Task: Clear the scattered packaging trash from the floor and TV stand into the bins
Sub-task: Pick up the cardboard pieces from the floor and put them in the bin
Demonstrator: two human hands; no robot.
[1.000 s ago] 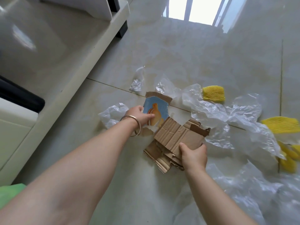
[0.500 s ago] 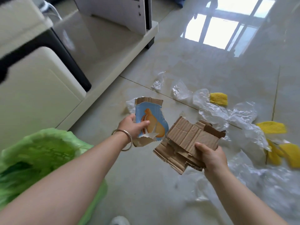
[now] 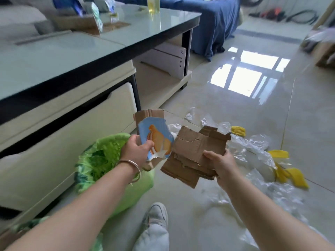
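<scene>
My left hand [image 3: 135,151] grips a torn blue printed cardboard piece [image 3: 154,134] with an orange picture, held above the floor. Beside it, my right hand [image 3: 220,164] holds a stack of torn brown corrugated cardboard [image 3: 192,151]. A bin lined with a green bag [image 3: 101,160] stands open just left of and below my left hand, against the TV stand [image 3: 72,113]. Clear plastic wrap [image 3: 252,144] and yellow foam pieces [image 3: 238,130] lie scattered on the tiled floor to the right.
The TV stand's glass top [image 3: 126,31] carries a bottle [image 3: 153,4], packets and cardboard. A blue-covered sofa [image 3: 213,20] stands at the back. My shoe [image 3: 156,214] rests on the floor below my hands. More plastic film [image 3: 272,196] covers the floor at right.
Both hands lifted the cardboard pieces off the floor and carried them up and leftward. The view tilted up, bringing the green-lined bin and the TV stand's top into sight.
</scene>
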